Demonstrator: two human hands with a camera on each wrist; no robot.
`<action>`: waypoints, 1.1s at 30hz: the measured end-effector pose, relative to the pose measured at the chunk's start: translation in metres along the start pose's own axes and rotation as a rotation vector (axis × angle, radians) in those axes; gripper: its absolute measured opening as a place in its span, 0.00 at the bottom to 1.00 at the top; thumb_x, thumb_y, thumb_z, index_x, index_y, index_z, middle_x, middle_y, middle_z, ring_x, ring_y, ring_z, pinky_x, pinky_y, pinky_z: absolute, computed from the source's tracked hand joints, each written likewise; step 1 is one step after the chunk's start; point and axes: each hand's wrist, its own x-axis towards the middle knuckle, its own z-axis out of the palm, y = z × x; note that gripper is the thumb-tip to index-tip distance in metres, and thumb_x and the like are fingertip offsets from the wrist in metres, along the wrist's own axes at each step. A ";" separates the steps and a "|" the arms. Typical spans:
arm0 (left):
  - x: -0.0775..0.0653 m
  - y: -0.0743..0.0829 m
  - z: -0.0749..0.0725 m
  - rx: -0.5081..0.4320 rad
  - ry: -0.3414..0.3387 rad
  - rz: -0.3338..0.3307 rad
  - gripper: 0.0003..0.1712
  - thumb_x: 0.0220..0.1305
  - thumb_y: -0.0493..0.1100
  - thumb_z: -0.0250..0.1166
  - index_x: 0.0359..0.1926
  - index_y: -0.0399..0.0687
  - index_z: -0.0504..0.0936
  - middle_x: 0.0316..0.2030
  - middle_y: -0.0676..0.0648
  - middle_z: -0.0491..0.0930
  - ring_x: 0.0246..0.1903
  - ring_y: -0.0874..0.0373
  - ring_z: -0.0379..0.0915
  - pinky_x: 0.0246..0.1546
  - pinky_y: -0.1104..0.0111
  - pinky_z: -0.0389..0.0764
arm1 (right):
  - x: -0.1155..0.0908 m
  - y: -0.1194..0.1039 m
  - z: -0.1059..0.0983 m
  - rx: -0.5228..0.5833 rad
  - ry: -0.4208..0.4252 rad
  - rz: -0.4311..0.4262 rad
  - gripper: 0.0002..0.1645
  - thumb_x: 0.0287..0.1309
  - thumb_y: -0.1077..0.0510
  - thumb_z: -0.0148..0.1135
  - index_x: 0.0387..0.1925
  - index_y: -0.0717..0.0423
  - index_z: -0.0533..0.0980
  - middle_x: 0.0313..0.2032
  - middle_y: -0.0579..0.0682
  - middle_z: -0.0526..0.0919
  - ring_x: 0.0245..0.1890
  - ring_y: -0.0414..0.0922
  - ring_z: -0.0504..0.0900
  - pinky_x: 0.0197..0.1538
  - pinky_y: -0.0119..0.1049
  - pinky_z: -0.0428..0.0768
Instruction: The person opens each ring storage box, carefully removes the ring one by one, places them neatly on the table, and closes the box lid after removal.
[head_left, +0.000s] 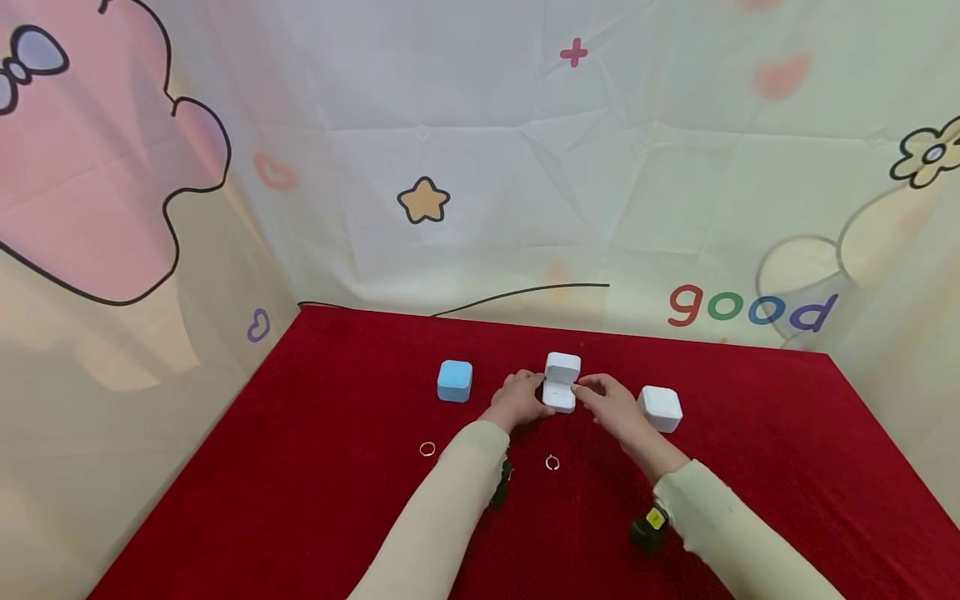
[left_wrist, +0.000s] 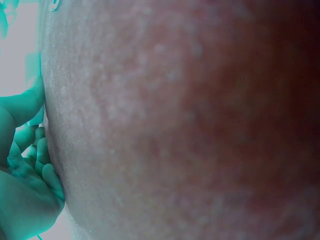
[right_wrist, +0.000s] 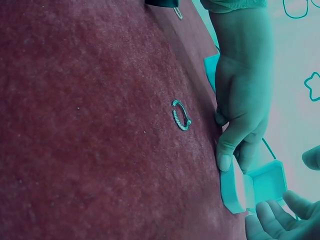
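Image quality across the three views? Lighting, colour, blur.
Head: soft, fairly even light, open white box readable but small; left wrist: red cloth fills most of the frame, blurred and darkening rightward, teal cast at the left edge; right wrist: teal cast too, beaded ring fairly crisp.

Red cloth (head_left: 502, 340) leaves passage behind the open box (head_left: 559, 397), with the blue box (head_left: 454, 381) and closed box (head_left: 661, 408) obstructing either side.

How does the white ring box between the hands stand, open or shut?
Open: the white ring box has its lid upright, showing the inside.
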 end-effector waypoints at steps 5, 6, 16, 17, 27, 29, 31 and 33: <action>0.000 0.000 0.000 -0.002 0.004 -0.001 0.40 0.66 0.48 0.70 0.75 0.47 0.68 0.70 0.44 0.69 0.68 0.50 0.64 0.67 0.54 0.74 | 0.005 0.002 0.000 0.001 0.008 0.009 0.33 0.75 0.48 0.52 0.69 0.67 0.65 0.60 0.67 0.75 0.54 0.57 0.77 0.44 0.33 0.79; 0.000 0.000 0.000 0.000 0.004 -0.001 0.40 0.66 0.48 0.70 0.75 0.47 0.68 0.70 0.44 0.69 0.68 0.50 0.64 0.67 0.54 0.74 | 0.006 0.002 0.000 0.004 0.010 0.009 0.33 0.75 0.48 0.52 0.69 0.68 0.65 0.61 0.67 0.74 0.54 0.57 0.77 0.44 0.33 0.79; 0.000 0.000 -0.001 0.004 0.003 -0.003 0.40 0.66 0.48 0.70 0.75 0.47 0.67 0.70 0.45 0.70 0.68 0.50 0.64 0.66 0.55 0.74 | 0.015 0.001 0.001 0.009 0.028 0.016 0.35 0.75 0.47 0.51 0.71 0.69 0.62 0.64 0.68 0.72 0.55 0.57 0.77 0.46 0.35 0.80; 0.000 0.000 -0.001 0.002 0.003 -0.003 0.40 0.66 0.48 0.70 0.75 0.47 0.67 0.70 0.45 0.70 0.68 0.50 0.64 0.66 0.55 0.74 | 0.016 0.001 0.001 0.010 0.034 0.017 0.35 0.75 0.47 0.51 0.71 0.69 0.62 0.63 0.68 0.72 0.54 0.56 0.77 0.44 0.33 0.79; 0.000 0.000 -0.002 -0.005 0.005 0.004 0.39 0.66 0.47 0.70 0.75 0.47 0.68 0.70 0.44 0.70 0.68 0.50 0.64 0.66 0.55 0.75 | 0.026 0.003 0.003 0.021 0.057 0.015 0.35 0.75 0.48 0.52 0.70 0.70 0.63 0.59 0.67 0.74 0.52 0.54 0.77 0.38 0.29 0.76; 0.000 0.000 -0.002 -0.005 0.005 0.006 0.39 0.66 0.47 0.70 0.75 0.47 0.68 0.70 0.44 0.70 0.68 0.50 0.64 0.66 0.55 0.75 | 0.027 0.005 0.004 0.022 0.059 0.018 0.35 0.75 0.47 0.51 0.70 0.70 0.63 0.59 0.68 0.74 0.52 0.54 0.77 0.38 0.29 0.76; 0.000 0.000 -0.001 -0.004 0.005 0.006 0.39 0.66 0.47 0.70 0.75 0.47 0.68 0.70 0.44 0.70 0.68 0.50 0.64 0.66 0.55 0.75 | 0.029 0.007 0.005 0.026 0.059 0.020 0.36 0.76 0.46 0.50 0.71 0.70 0.62 0.61 0.68 0.73 0.52 0.54 0.77 0.39 0.28 0.76; 0.000 0.000 -0.001 -0.004 0.009 0.003 0.39 0.66 0.47 0.70 0.75 0.46 0.68 0.70 0.44 0.70 0.68 0.50 0.65 0.66 0.55 0.75 | 0.031 0.009 0.006 0.044 0.056 0.024 0.37 0.77 0.45 0.49 0.72 0.69 0.61 0.63 0.68 0.72 0.54 0.54 0.76 0.41 0.29 0.77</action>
